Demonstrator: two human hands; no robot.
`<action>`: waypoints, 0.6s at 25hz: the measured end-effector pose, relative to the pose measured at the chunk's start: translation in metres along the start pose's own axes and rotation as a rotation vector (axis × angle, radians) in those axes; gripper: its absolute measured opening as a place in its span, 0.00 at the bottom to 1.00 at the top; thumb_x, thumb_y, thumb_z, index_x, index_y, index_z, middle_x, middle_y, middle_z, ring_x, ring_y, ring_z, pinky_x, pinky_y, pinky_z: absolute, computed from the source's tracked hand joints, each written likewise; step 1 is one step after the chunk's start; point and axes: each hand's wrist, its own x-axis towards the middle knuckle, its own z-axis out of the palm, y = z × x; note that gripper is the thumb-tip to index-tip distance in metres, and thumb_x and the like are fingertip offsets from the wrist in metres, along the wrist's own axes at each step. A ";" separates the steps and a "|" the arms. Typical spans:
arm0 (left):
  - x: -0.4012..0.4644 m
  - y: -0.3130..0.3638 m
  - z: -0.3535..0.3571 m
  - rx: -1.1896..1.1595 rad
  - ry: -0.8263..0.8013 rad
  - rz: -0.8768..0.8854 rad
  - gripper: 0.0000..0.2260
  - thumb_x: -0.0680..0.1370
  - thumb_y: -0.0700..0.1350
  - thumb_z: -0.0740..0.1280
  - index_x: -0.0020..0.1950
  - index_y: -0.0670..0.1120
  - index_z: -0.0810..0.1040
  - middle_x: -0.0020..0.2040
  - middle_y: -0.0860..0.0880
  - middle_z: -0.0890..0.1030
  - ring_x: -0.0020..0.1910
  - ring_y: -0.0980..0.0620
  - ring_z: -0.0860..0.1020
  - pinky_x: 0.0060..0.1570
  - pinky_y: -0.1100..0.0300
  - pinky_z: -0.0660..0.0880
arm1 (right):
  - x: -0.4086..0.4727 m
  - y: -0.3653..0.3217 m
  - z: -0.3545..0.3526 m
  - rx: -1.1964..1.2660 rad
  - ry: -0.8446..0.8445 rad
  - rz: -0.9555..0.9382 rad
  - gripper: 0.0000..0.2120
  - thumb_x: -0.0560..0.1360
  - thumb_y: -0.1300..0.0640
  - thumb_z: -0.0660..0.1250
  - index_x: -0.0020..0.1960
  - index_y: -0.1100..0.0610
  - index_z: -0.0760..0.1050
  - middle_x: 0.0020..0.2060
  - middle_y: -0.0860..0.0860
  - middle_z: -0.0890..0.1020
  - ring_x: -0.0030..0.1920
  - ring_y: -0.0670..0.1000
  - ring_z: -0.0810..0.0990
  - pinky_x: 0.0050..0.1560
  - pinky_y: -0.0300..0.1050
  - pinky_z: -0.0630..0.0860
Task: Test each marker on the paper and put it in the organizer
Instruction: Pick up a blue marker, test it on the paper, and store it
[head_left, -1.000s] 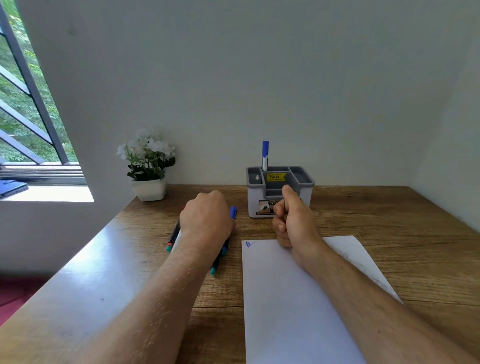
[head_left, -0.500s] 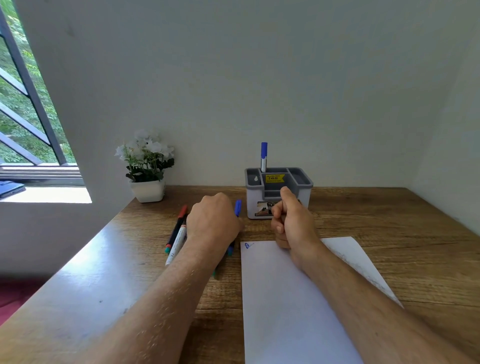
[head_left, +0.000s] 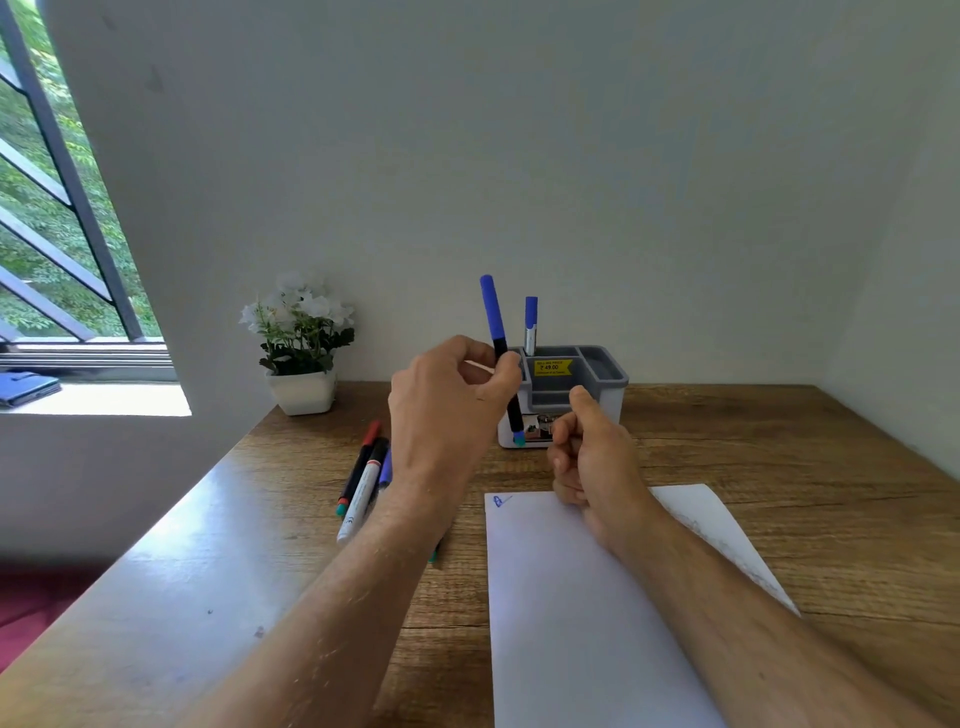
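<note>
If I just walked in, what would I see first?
The left hand holds a blue-capped marker upright above the desk, in front of the grey organizer, where another blue marker already stands. The right hand rests curled on the white paper, and more markers lie to the left.
</note>
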 end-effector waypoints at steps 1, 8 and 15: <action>-0.001 0.000 0.001 -0.023 -0.011 -0.009 0.08 0.73 0.58 0.71 0.39 0.56 0.79 0.31 0.59 0.82 0.32 0.67 0.79 0.30 0.76 0.72 | -0.001 0.000 0.000 0.013 -0.001 -0.011 0.27 0.81 0.40 0.56 0.29 0.53 0.74 0.23 0.52 0.72 0.19 0.46 0.63 0.21 0.37 0.59; -0.016 -0.008 0.022 -0.101 -0.211 -0.091 0.08 0.71 0.57 0.74 0.38 0.54 0.81 0.32 0.61 0.83 0.31 0.65 0.81 0.28 0.73 0.73 | -0.001 -0.005 -0.005 -0.028 -0.022 -0.221 0.20 0.80 0.40 0.58 0.53 0.52 0.83 0.45 0.51 0.87 0.44 0.52 0.86 0.40 0.50 0.81; -0.021 -0.017 0.031 -0.208 -0.377 -0.158 0.04 0.76 0.47 0.72 0.42 0.51 0.84 0.34 0.54 0.85 0.32 0.56 0.84 0.36 0.58 0.82 | -0.007 -0.006 0.001 -0.015 -0.069 -0.213 0.10 0.77 0.46 0.67 0.53 0.48 0.84 0.39 0.56 0.85 0.32 0.54 0.81 0.24 0.42 0.72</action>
